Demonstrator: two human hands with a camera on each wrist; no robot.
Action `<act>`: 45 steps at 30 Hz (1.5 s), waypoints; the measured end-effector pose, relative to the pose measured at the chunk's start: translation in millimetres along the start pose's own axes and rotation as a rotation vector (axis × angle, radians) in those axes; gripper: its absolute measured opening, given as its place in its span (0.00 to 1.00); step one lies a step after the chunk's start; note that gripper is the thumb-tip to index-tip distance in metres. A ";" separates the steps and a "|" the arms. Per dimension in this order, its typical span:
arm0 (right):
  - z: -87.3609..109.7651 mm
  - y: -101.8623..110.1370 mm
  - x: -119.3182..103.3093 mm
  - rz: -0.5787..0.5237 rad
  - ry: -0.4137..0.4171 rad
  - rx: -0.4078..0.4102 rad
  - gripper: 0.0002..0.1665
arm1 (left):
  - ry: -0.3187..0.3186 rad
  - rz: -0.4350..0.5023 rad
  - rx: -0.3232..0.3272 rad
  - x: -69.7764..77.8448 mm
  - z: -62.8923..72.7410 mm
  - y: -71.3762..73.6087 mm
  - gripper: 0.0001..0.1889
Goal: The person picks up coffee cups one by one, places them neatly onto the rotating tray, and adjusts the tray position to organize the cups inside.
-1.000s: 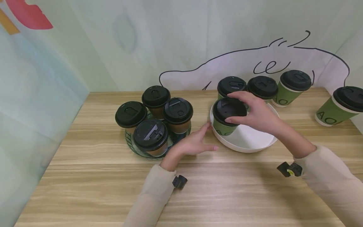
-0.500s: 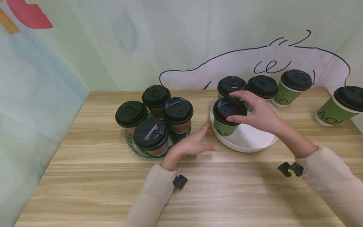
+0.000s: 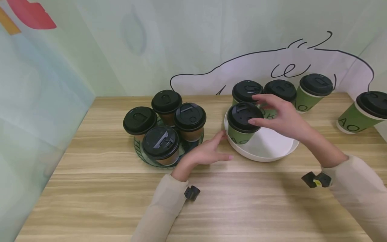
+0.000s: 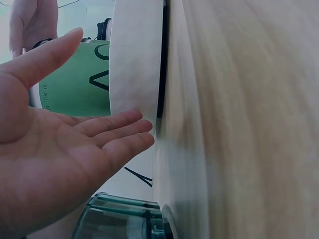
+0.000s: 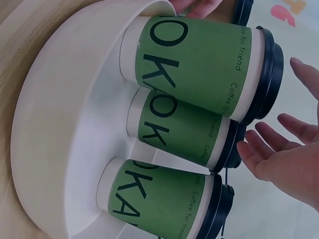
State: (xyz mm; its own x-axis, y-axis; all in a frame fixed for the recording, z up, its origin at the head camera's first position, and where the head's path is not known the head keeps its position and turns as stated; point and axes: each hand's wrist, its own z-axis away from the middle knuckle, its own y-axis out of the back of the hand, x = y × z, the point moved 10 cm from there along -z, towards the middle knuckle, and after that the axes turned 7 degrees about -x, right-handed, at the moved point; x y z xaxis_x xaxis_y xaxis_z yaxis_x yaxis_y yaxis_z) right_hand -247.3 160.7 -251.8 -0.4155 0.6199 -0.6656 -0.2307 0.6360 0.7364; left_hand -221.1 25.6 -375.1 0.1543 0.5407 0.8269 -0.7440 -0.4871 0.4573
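Observation:
A green paper coffee cup with a black lid stands upright at the left side of the round white tray. My right hand is just right of its lid, fingers spread; the right wrist view shows a gap between the fingers and the lid. Two more green cups, one of them the back-left cup, stand behind it in the tray. My left hand, fingers extended, lies at the tray's left rim; its fingertips appear to touch the outer wall in the left wrist view.
Left of the white tray, a green glass plate bears several brown cups with black lids, such as the front one. Two green cups stand on the wooden table at right: one by the wall, one farther right.
My right hand has let go of the front cup's lid and moved slightly right, its fingers parting. The cup stays in place in the tray. My left hand has not moved.

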 end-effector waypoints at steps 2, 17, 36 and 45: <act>1.8 2.2 0.8 -0.002 -0.004 0.004 0.35 | -0.003 0.003 0.000 0.0 -0.3 -0.3 0.44; 10.7 13.8 15.8 0.009 -0.050 0.027 0.35 | 0.015 -0.001 0.004 -3.9 -1.2 1.0 0.44; 18.6 19.2 21.2 -0.001 -0.073 0.032 0.36 | 0.008 -0.008 -0.001 -0.9 0.8 1.4 0.44; 21.6 23.3 21.2 -0.002 -0.060 0.052 0.34 | -0.003 -0.021 0.000 2.4 2.6 1.9 0.43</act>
State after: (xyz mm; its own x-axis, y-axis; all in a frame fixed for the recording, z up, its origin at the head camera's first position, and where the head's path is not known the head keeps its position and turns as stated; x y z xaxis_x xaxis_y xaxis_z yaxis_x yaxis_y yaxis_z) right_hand -242.4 198.6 -251.4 -0.3617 0.6442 -0.6739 -0.1845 0.6591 0.7290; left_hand -220.5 24.2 -371.4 0.1718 0.5493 0.8178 -0.7404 -0.4756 0.4750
